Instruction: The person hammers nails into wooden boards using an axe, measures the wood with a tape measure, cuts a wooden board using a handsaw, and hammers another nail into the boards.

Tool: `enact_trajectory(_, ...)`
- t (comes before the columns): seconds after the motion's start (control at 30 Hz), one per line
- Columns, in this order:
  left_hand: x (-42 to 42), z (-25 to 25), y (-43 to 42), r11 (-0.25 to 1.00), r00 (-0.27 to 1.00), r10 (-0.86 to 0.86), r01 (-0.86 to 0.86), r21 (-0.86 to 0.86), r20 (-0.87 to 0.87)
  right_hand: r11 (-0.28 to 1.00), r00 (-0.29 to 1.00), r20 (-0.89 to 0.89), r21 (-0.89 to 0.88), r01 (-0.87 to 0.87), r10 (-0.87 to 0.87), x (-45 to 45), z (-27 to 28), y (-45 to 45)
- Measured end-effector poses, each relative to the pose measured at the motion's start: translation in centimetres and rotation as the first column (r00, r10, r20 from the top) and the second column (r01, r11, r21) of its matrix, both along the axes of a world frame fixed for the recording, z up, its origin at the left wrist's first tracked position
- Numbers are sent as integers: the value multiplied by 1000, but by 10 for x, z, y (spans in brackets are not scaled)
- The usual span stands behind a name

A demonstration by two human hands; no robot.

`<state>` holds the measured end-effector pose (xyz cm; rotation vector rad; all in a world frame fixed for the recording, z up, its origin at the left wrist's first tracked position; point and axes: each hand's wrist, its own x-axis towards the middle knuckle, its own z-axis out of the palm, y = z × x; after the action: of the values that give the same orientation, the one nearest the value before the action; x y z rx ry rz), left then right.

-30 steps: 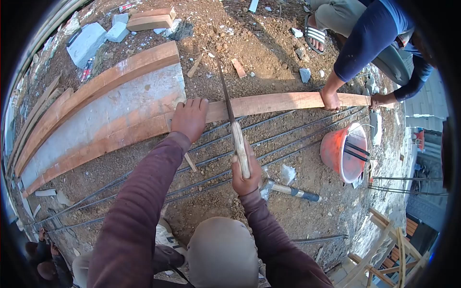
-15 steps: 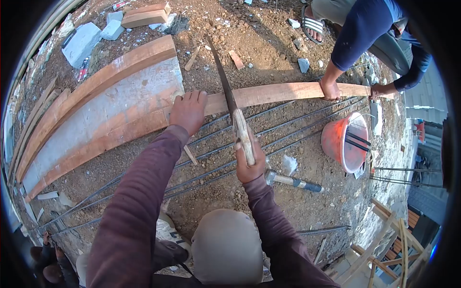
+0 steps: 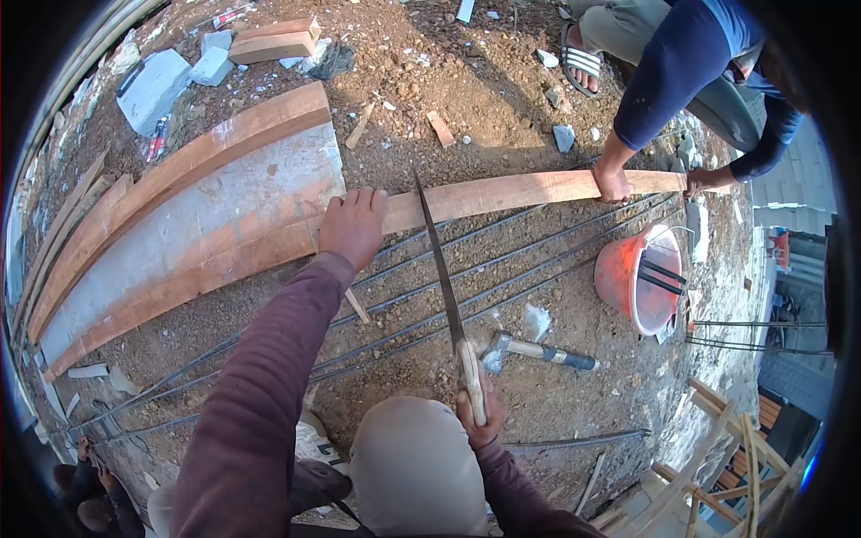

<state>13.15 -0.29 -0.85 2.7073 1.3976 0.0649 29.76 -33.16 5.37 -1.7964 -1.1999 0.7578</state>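
Observation:
A long wooden board (image 3: pixel 511 192) runs across the upper middle. My left hand (image 3: pixel 353 226) presses on its left part, fingers wrapped over the far edge, beside a curved wood-framed panel (image 3: pixel 206 211). In my right hand (image 3: pixel 482 412) is the pale handle of a handsaw (image 3: pixel 446 282), held low near my knee. The blade points away from me, and its tip end lies across the board just right of my left hand. A co-worker's hands (image 3: pixel 612 182) hold the board's right part.
Steel bars (image 3: pixel 502 273) lie on the dirt under and below the board. A hammer (image 3: pixel 547 351) rests right of the saw handle. An orange bucket (image 3: pixel 619 273) stands farther right. White blocks (image 3: pixel 154 92) and wood offcuts (image 3: pixel 275 40) lie at the upper left. A wooden frame (image 3: pixel 749 439) is at lower right.
My right hand first moved slightly forward, then pulled the saw back toward me, so less blade extends beyond the board. My left hand stays on the board.

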Motion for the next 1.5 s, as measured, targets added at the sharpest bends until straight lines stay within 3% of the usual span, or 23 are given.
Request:
enact_trajectory(0.03,1,-2,1,1000,1000,11,-11,3,-13,989,999,21,-145,-42,45,2,12,-23)
enact_trajectory(0.1,4,-6,-8,1000,1000,4,-4,-11,-16,993,1000,13,-119,-2,4,-1,0,-3)
enact_trajectory(0.17,4,-4,-1,1000,1000,5,-5,11,1,983,999,40,181,-41,34,0,-34,106)
enact_trajectory(0.2,2,-4,-1,1000,1000,5,-6,22,13,976,998,-29,212,-48,55,-3,-27,164)
enact_trajectory(0.23,1,-4,0,1000,1000,-1,0,27,21,990,979,-193,131,-44,69,-1,-15,194)
enact_trajectory(0.3,0,-2,-5,1000,1000,-15,15,18,22,980,996,-72,197,-28,43,0,-31,146)
enact_trajectory(0.33,1,-2,-5,1000,1000,-17,17,18,21,997,994,-110,74,-1,9,-3,-23,91)
enact_trajectory(0.37,2,-2,-1,1000,1000,-11,11,21,18,995,997,61,81,-55,50,1,-28,31)
enact_trajectory(0.4,2,-3,-1,1000,1000,0,0,19,10,1000,993,-116,-3,-5,5,4,-28,-21)
enact_trajectory(0.43,3,-4,2,1000,1000,14,-14,27,-1,993,997,-76,-120,-2,-7,4,-16,-44)
enact_trajectory(0.53,3,-7,-7,1000,1000,-6,6,23,15,996,1000,14,86,-18,17,0,-33,63)
enact_trajectory(0.57,3,-6,-2,999,1000,-4,3,48,29,991,997,-77,135,-3,14,-5,-24,130)
enact_trajectory(0.87,3,-7,0,1000,1000,25,-25,-7,-17,999,996,-79,-31,-44,41,9,-16,-8)
enact_trajectory(0.9,4,-6,-6,999,1000,11,-11,-30,-14,1000,997,-77,-1,-20,20,10,-31,9)
enact_trajectory(0.97,4,-2,0,1000,1000,13,-13,-23,-7,985,1000,-5,171,-30,31,-3,-22,130)
enact_trajectory(1.03,1,-5,-3,1000,1000,-1,2,-14,19,992,989,-146,122,-16,34,-9,-14,171)
enact_trajectory(1.13,3,-4,-4,1000,999,-13,12,26,39,989,1000,-2,146,-22,22,0,-37,75)
enact_trajectory(1.17,2,-4,-1,999,999,-7,6,46,35,999,1000,18,30,-25,25,7,-40,15)
enact_trajectory(1.2,2,-4,-1,1000,1000,11,-12,25,16,994,997,-79,-109,-5,-4,9,-45,-38)
enact_trajectory(1.27,5,-3,-1,999,999,33,-33,-12,-26,994,997,-83,-106,0,-9,5,-30,-14)
enact_trajectory(1.33,4,-3,-2,1000,1000,12,-12,-23,3,995,999,-21,93,-22,24,4,-36,84)
enact_trajectory(1.4,0,-2,-4,1000,1000,2,-1,-24,23,993,974,-225,121,-3,30,-2,-21,182)
enact_trajectory(1.5,4,3,-4,1000,998,-22,22,-5,61,999,991,-130,39,-23,28,0,-28,112)
